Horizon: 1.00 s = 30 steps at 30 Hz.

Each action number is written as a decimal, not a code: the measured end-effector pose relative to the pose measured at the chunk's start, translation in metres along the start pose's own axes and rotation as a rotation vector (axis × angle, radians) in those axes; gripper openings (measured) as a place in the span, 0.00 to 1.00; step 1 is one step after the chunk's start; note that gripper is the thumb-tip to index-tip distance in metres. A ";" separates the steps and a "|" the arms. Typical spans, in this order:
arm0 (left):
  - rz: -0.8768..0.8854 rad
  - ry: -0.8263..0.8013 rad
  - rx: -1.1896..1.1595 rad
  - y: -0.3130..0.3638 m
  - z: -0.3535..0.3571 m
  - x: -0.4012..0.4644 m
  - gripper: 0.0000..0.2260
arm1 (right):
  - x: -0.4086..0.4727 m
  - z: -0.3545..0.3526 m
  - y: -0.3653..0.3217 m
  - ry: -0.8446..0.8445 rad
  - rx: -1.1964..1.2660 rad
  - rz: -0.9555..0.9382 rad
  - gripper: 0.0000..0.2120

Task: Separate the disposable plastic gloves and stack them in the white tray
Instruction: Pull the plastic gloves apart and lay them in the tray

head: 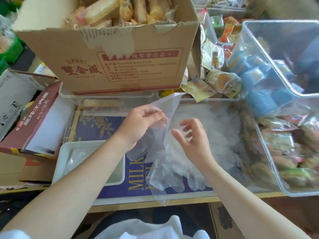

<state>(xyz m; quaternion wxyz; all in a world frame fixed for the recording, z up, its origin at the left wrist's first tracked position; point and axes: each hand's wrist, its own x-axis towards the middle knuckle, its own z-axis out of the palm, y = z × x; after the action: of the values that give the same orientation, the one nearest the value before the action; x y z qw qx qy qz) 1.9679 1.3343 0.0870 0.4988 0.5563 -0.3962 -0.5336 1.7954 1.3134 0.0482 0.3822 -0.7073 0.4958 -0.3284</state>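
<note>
My left hand (141, 125) pinches a thin clear plastic glove (165, 152) that hangs from its fingers over the blue box lid, its top corner sticking up toward the cardboard box. My right hand (191, 137) hovers just right of the glove, fingers loosely curled, holding nothing that I can see. Behind it a heap of more clear gloves (215, 128) lies in a clear bin. The white tray (59, 166) sits lower left under my left forearm, with a flat clear glove (77, 159) in it.
A big cardboard box (120, 62) of wrapped snacks stands behind. Clear bins (279, 49) with blue packets and wrapped food crowd the right. A red-brown carton (34, 121) lies at left. The blue lid (136, 185) reads MILK.
</note>
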 end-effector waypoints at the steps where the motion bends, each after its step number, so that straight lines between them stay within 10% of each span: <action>1: -0.012 -0.057 -0.010 0.003 0.002 -0.002 0.10 | 0.003 -0.007 0.001 0.033 0.045 0.081 0.14; 5: -0.083 -0.239 -0.003 0.008 0.010 -0.011 0.06 | 0.018 -0.031 0.001 -0.085 0.468 0.354 0.30; 8: -0.146 -0.294 0.033 0.005 0.013 -0.016 0.06 | 0.023 -0.043 0.001 -0.206 0.638 0.345 0.17; 10: -0.175 -0.246 0.046 -0.001 0.016 -0.018 0.05 | 0.024 -0.043 0.004 -0.194 0.565 0.293 0.02; 18: -0.184 0.303 0.255 -0.038 0.037 -0.009 0.11 | 0.031 -0.025 0.042 -0.197 0.226 0.318 0.10; 30: -0.210 0.521 0.279 -0.049 0.024 -0.006 0.12 | 0.105 -0.046 0.102 0.127 -0.150 0.468 0.18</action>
<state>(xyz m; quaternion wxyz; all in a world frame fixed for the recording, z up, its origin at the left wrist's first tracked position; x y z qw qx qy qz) 1.9391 1.3462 0.0422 0.4444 0.7753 -0.2652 -0.3622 1.7412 1.1816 -0.0087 0.3624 -0.5774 0.6921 -0.2372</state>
